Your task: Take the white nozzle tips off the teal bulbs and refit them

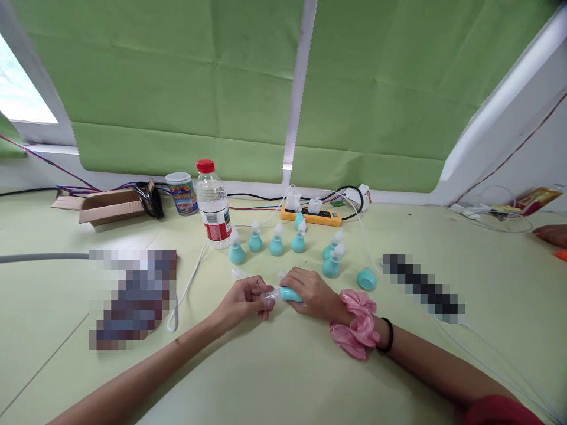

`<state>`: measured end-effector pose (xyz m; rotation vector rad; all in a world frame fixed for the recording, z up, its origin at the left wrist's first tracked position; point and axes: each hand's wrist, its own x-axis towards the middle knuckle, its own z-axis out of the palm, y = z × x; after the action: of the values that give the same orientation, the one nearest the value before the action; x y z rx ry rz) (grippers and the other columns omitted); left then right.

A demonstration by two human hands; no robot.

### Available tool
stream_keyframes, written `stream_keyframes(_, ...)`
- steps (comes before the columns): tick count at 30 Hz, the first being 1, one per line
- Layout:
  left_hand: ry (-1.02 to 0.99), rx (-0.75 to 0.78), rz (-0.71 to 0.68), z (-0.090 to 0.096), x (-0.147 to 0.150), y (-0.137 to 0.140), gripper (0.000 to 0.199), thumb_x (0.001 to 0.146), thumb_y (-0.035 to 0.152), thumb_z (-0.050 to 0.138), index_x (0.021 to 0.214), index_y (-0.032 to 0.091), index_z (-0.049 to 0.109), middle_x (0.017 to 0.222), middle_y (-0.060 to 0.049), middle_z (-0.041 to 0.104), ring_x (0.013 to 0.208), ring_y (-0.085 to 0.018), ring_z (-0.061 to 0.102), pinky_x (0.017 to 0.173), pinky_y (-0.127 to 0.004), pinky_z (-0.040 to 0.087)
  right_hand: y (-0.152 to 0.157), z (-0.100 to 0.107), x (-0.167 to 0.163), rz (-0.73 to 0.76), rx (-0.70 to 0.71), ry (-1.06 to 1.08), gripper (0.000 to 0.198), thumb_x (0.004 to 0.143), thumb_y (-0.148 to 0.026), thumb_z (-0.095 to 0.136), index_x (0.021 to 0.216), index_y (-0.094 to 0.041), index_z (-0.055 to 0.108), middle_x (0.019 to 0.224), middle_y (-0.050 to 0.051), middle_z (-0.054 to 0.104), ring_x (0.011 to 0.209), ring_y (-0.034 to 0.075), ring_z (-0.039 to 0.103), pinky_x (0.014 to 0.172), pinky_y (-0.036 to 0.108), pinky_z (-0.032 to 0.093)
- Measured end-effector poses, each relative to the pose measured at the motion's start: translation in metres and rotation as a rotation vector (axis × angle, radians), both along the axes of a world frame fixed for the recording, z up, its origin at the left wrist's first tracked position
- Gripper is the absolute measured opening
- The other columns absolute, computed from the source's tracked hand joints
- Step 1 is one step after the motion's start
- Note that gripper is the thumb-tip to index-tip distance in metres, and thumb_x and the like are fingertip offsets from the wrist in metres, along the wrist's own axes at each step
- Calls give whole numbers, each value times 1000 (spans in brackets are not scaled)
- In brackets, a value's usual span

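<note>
Low over the table, a teal bulb nasal aspirator (290,294) lies sideways between my hands. My left hand (250,297) pinches its clear tip (271,295) with thumb and fingers. Around the teal bulb, my right hand (310,292) is closed, covering much of it. Several more teal bulb aspirators (276,242) with clear tips stand upright beyond my hands. One teal bulb (367,279) without a visible tip lies to the right of my right hand. Small clear pieces (239,274) rest on the table just past my left hand.
A red-capped bottle (214,206), a can (182,193) and an open cardboard box (113,205) stand at the back left. Behind the aspirators lies an orange power strip (312,216) with plugs and cables. Blurred items flank my arms. Another person's hand (551,235) shows far right.
</note>
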<state>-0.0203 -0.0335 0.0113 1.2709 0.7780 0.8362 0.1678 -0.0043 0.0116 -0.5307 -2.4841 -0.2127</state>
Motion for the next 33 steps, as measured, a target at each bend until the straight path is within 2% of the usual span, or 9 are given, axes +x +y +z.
stream_keyframes(3,126,70,1,10,0,-3,27,65,30,66,66,14,45,57,1,56,46,-9,50,46,-21,38,-5,1,-2,-5,-23,53,11,73,-11,41,81,-16,48,67,5,54,61,16,49,53,24,39)
stream_keyframes(5,267,178,37,16,0,-7,21,68,29,62,67,14,47,54,2,54,47,-9,50,48,-22,39,-9,0,-4,-7,-129,145,15,68,-10,44,81,-17,48,67,3,54,60,15,50,52,23,39)
stream_keyframes(11,559,559,32,39,3,-16,11,76,23,50,70,14,53,56,0,55,52,-10,51,50,-21,39,-17,7,-7,-48,-621,395,21,56,-10,52,75,-17,52,68,-1,56,61,12,51,56,21,40)
stream_keyframes(17,785,1017,-154,61,13,-12,14,77,13,44,81,14,57,65,-3,59,55,-12,51,50,-21,34,-17,23,6,-73,-1252,281,11,56,-14,60,67,-14,57,50,-6,45,41,6,41,37,16,30)
stream_keyframes(24,827,1128,-297,68,32,5,22,79,13,40,87,16,60,71,-6,60,58,-13,52,51,-22,34,-13,30,24,81,-1701,452,10,61,-19,62,65,-13,55,49,-5,47,40,5,41,33,15,29)
stream_keyframes(27,643,982,-297,79,30,18,22,76,23,51,96,18,59,75,-4,62,63,-13,55,55,-22,41,-9,32,31,132,-1712,488,17,69,-28,60,70,-12,56,49,-2,51,38,6,42,31,15,28)
stream_keyframes(29,552,874,-248,84,25,28,41,71,31,58,110,19,51,86,-4,61,71,-14,56,59,-22,44,-5,36,35,145,-1613,554,21,73,-32,58,72,-11,57,52,0,54,39,6,44,34,16,31)
stream_keyframes(31,593,856,-161,82,21,36,47,74,34,55,118,21,45,95,-5,59,78,-16,55,64,-24,45,-1,41,38,140,-1504,613,21,74,-31,57,74,-10,58,56,1,56,42,6,46,39,18,35)
stream_keyframes(33,774,940,-81,72,21,40,37,79,32,49,114,21,49,98,-7,57,84,-18,53,71,-29,44,1,45,39,129,-1427,635,21,74,-31,58,75,-10,59,59,2,58,46,7,48,45,19,38)
